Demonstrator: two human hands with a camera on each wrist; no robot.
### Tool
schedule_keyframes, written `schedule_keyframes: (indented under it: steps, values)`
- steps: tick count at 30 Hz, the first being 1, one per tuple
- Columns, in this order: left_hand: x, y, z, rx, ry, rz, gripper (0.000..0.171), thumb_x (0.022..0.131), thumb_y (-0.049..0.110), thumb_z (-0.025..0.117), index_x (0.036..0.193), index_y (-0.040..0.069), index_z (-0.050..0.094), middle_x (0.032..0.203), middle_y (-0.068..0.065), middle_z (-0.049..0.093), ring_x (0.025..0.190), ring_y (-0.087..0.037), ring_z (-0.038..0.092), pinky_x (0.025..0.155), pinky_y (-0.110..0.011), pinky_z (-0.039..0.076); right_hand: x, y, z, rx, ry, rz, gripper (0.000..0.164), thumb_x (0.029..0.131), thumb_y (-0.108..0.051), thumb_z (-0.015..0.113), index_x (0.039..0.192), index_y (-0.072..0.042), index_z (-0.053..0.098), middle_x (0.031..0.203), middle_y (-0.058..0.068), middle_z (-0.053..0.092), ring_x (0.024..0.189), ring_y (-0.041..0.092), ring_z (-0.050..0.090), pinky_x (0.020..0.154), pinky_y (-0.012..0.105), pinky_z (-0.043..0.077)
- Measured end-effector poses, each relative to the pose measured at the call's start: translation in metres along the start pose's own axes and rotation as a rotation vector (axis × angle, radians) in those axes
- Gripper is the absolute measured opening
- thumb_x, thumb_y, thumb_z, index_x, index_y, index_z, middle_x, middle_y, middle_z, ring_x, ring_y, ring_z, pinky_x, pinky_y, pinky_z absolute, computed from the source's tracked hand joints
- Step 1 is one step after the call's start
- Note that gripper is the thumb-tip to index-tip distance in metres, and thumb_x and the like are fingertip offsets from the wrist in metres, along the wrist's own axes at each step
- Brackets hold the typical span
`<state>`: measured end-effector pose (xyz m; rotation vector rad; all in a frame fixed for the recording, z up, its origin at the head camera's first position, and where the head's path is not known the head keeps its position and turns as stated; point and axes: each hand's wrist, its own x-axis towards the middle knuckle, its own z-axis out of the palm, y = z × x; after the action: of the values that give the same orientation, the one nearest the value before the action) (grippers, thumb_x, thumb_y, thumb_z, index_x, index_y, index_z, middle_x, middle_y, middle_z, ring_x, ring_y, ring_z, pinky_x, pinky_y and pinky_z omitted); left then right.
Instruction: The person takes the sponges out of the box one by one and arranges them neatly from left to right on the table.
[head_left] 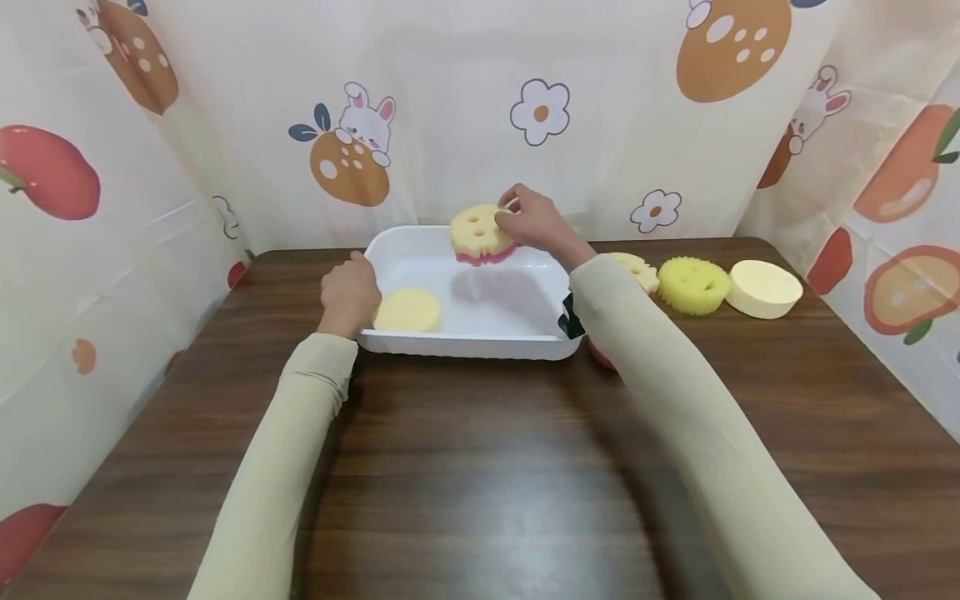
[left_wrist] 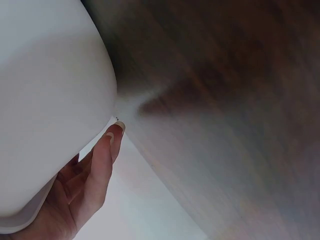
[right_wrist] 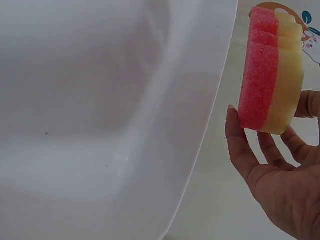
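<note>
Sponge (head_left: 477, 233) hangs over the tray (head_left: 468, 346), edge-pinched by the right hand (head_left: 542, 225). Left hand (head_left: 349, 293) curls round the tray's left rim, likely steadying it.

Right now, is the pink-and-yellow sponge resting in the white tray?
No: the right hand holds the sponge up; the right wrist view shows it clear of the tray.

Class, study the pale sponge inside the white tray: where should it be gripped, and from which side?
Probably pinch the pale sponge by its rounded edge, coming from above and slightly right. It appears to lie flat, broad face up, so its edge offers the hold. The front wall of the white tray hinders a low approach, and the left hand occupies the tray's left end.
</note>
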<state>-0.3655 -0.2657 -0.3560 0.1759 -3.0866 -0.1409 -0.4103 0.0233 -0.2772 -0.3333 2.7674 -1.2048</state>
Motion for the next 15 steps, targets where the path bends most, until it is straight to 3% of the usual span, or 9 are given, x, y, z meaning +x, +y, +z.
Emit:
schedule_keyframes:
  steps: [7,15]
  values:
    - [-0.002,0.001,-0.002,0.013,-0.048,-0.02,0.049,0.095,0.012,0.041,0.136,-0.016,0.036,0.109,-0.031,0.063,0.097,-0.044,0.066,0.077,-0.053,0.055,-0.01,0.006,-0.009,0.004,0.0,0.002,0.04,0.097,-0.029,0.048,0.133,-0.01,0.046,0.144,0.015,0.05,0.117,0.025,0.056,0.095,0.037,0.055]
    - [-0.001,0.001,-0.004,0.017,-0.046,-0.013,0.046,0.096,0.013,0.04,0.132,-0.015,0.037,0.104,-0.031,0.063,0.093,-0.043,0.067,0.075,-0.052,0.056,-0.02,0.01,-0.021,0.005,0.022,-0.038,0.039,0.095,-0.028,0.048,0.13,-0.01,0.047,0.141,0.016,0.052,0.116,0.026,0.057,0.094,0.039,0.055]
